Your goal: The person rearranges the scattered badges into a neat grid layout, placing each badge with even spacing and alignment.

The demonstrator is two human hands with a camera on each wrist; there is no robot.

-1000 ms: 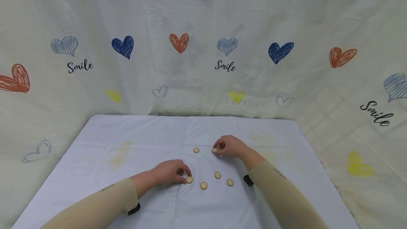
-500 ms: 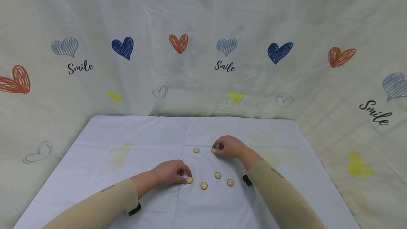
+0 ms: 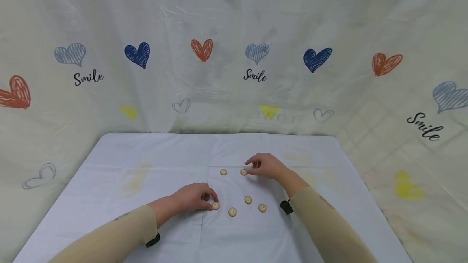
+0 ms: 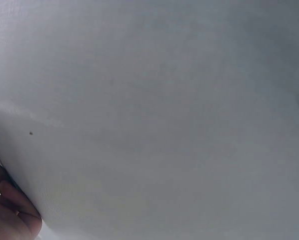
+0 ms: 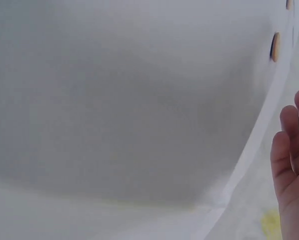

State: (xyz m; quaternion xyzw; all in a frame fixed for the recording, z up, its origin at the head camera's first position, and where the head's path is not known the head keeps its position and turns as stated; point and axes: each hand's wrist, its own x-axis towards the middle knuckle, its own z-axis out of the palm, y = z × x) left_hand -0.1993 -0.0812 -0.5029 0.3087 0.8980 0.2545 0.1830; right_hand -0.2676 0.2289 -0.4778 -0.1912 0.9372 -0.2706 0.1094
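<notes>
Left hand [image 3: 191,197] and right hand [image 3: 269,166] among six pale round discs [image 3: 248,199] on a white-covered desk [image 3: 161,153].
The left hand pinches the front-left disc [image 3: 216,206] in a narrow grip; the right hand has a looser, wider grip, thumb at the edge of the rear-right disc [image 3: 243,172] and index finger raised clear of it. The rear-left disc [image 3: 223,171] lies apart; three further discs [image 3: 232,212] lie nearer the viewer. Face markings are too small to read. The beige sleeves [image 3: 109,232] are cut off below. In the left wrist view the hand is cropped at the lower-left corner, its disc hidden; in the right wrist view the hand is cropped at the right, and two discs [image 5: 275,47] appear nearly edge-on.
</notes>
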